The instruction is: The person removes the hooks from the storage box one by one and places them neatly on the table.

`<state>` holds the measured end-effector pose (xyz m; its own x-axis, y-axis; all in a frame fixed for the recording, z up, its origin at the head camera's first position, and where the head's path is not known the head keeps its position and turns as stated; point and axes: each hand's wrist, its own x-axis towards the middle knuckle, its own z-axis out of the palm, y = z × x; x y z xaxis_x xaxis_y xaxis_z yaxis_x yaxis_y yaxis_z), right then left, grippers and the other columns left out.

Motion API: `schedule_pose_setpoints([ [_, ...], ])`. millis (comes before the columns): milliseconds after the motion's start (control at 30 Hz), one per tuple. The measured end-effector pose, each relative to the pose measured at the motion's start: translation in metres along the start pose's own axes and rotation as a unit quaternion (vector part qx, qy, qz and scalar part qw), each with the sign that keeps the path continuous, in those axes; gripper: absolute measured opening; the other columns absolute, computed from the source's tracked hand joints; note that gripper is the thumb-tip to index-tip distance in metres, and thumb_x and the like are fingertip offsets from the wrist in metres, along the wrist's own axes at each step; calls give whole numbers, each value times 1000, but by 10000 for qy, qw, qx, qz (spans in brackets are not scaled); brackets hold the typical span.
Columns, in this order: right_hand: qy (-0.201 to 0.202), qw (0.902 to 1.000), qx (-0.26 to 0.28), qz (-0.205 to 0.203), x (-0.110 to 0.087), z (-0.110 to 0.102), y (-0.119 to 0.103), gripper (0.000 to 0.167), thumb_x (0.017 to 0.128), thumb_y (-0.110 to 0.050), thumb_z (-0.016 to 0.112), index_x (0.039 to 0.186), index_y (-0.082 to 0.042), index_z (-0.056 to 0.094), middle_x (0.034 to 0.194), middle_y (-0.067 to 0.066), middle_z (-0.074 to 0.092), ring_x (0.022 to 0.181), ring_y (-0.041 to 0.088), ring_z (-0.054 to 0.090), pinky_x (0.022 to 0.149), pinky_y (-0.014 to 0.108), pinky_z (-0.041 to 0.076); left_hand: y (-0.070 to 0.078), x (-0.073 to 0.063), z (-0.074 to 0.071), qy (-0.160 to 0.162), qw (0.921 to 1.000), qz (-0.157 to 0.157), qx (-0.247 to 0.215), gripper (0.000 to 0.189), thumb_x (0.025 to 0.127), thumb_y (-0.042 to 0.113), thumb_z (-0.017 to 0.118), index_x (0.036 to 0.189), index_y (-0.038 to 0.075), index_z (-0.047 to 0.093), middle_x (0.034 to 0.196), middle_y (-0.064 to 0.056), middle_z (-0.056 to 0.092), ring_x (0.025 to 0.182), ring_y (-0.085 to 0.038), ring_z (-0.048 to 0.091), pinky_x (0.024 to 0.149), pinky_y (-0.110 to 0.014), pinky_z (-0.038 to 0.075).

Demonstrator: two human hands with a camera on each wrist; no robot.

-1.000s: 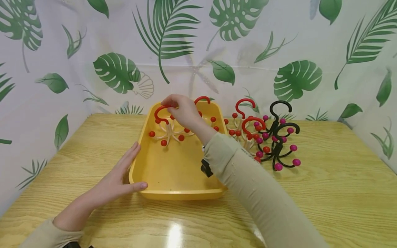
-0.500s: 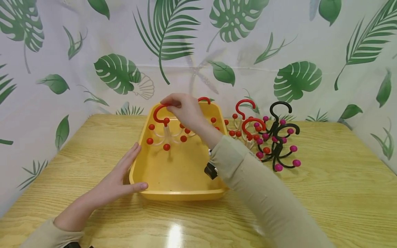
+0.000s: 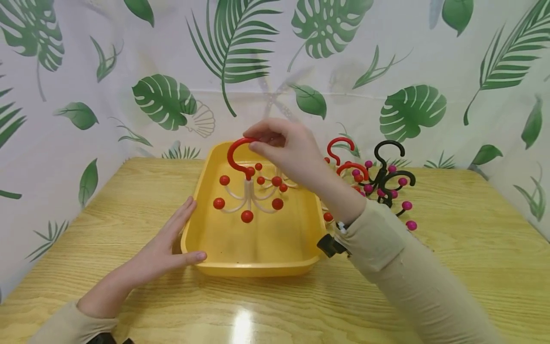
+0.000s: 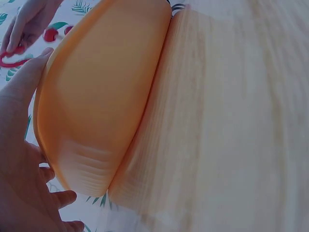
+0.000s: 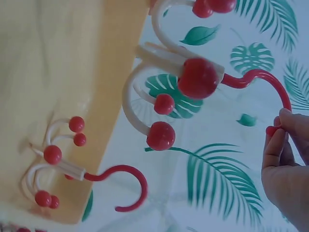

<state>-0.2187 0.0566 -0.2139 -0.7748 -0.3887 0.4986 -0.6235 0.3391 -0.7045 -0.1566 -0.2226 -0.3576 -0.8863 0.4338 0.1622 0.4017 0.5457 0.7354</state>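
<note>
Pinching the red hook [image 3: 232,156] between thumb and fingertips, my right grip [image 3: 285,145] suspends the hanger [image 3: 248,192] just below, over the yellow tray [image 3: 258,243], and I should keep it steady so its knobs [image 3: 247,216] clear the rim my spread left hand [image 3: 165,251] rests against, wood-grained tabletop [image 3: 464,234] beneath, leaf-printed backdrop [image 3: 343,71] behind.

Front black hanger [image 3: 399,173] partly hidden behind right sleeve [image 3: 423,272] — yellow tray [image 5: 58,63] cut off, right wrist view.

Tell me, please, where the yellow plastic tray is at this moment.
In the head view, the yellow plastic tray is on the wooden table, slightly left of centre. The left hand touches its left side, and the black hangers stand to its right.
</note>
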Motion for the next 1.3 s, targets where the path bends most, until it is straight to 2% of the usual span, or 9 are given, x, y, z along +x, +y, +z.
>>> schedule_pose_setpoints([
  [133,53,10000,57,55,-19,-18,-9,20,87,-8,70,107,-5,70,100,2,69,83,14,64,75,26,53,-1,0,0,-23,10000,23,1,100,83,32,75,155,17,8,160,-6,-2,144,-34,-2,104,-69,8],
  [233,128,9998,117,-93,-33,-32,-12,20,87,-6,70,106,-3,70,100,3,68,81,15,64,70,25,53,-1,0,0,-23,10000,53,6,100,83,31,74,155,17,7,160,-6,-2,144,-34,-2,104,-70,9],
  [367,317,9988,-160,-349,-53,-50,-14,19,86,-2,69,105,-1,69,99,3,68,78,16,63,63,21,51,-1,0,0,-21,10000,94,17,99,84,31,74,155,16,6,160,-6,-3,144,-34,-2,104,-70,8],
  [567,652,9952,-532,-491,-82,-73,-11,21,83,7,69,102,1,70,96,4,68,75,15,63,64,18,52,-2,-1,0,-23,9998,174,-10,99,84,30,73,155,15,6,160,-7,-4,144,-34,-3,104,-70,8],
  [700,812,9946,-552,-334,-95,-85,-8,26,80,12,69,103,0,70,95,2,68,74,13,64,64,17,52,-2,-1,-1,-21,9999,158,-8,99,84,31,73,155,16,6,160,-7,-4,144,-34,-3,104,-70,8],
  [867,955,9926,-748,-103,-110,-98,0,27,80,12,69,105,0,69,96,0,67,74,10,65,65,15,51,-2,0,0,-25,9999,151,-1,99,84,31,73,155,15,6,160,-8,-4,144,-34,-3,104,-69,8],
  [1067,1098,9882,-1067,86,-124,-110,13,23,83,7,69,105,-2,69,93,-2,66,65,8,59,49,18,41,-2,0,-1,-22,9999,148,0,99,84,32,73,155,15,6,160,-8,-3,144,-34,-2,104,-69,8],
  [1300,1155,9832,-1407,146,-134,-116,25,23,82,7,69,103,-2,69,88,-7,65,67,5,57,50,16,39,-2,0,-1,-17,9999,166,38,99,85,33,72,155,16,5,160,-8,-3,144,-34,-2,104,-69,8],
])
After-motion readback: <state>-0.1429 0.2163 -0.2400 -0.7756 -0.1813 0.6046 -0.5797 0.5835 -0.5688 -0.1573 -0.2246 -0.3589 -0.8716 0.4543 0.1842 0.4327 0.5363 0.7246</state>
